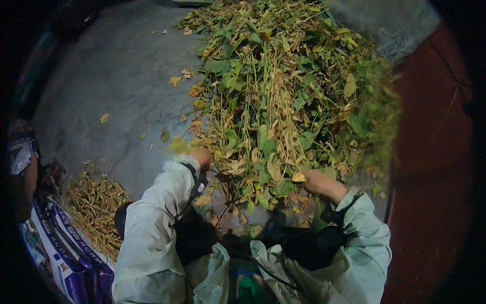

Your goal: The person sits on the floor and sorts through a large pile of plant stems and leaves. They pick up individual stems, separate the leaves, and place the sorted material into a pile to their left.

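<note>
A large heap of cut bean plants, probably soybean, spreads before me with green and yellow leaves, pale stems and dry pods. My right hand is at the heap's near right side, its fingers closed around the lower stems of a pod-laden bean plant. Those fingertips are partly covered by leaves. At the near left edge is my left hand, blurred, the back of it turned up. Blurred yellow-green leaves show just beside it; its fingers are hidden, so its grip cannot be made out.
Grey floor with scattered dry leaves lies left of the heap. A smaller bundle of podded stems rests at lower left, beside purple-and-white printed packaging. A reddish-brown surface borders the heap on the right.
</note>
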A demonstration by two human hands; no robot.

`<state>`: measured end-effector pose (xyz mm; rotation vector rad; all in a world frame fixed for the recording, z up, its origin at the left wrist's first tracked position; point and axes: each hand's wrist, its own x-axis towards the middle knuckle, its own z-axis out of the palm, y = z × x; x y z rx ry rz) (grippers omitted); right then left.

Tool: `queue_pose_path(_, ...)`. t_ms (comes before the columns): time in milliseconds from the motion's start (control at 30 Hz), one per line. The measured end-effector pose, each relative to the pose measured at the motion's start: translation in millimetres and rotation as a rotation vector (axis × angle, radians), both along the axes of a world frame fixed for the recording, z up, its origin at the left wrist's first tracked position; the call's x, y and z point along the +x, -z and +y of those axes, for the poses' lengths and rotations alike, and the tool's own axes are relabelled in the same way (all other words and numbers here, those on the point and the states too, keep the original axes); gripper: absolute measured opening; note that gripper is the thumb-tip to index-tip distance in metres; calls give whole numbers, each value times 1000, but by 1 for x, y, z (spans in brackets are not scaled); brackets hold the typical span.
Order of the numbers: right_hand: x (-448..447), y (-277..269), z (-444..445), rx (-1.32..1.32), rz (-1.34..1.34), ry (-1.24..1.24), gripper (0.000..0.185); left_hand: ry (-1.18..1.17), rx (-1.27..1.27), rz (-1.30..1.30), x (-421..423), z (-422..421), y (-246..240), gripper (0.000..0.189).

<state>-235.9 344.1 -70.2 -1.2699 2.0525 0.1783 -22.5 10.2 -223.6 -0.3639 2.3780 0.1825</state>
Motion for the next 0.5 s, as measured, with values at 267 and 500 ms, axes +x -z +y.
queue_pose_path(267, 42, -192, 38, -202, 21, -26, 46, 105, -215, 1063, -72, 47, -149, 105)
queue_pose_path(500, 65, -330, 106, -148, -83, 63, 36, 197, 46, 1480, -123, 145, -199, 88)
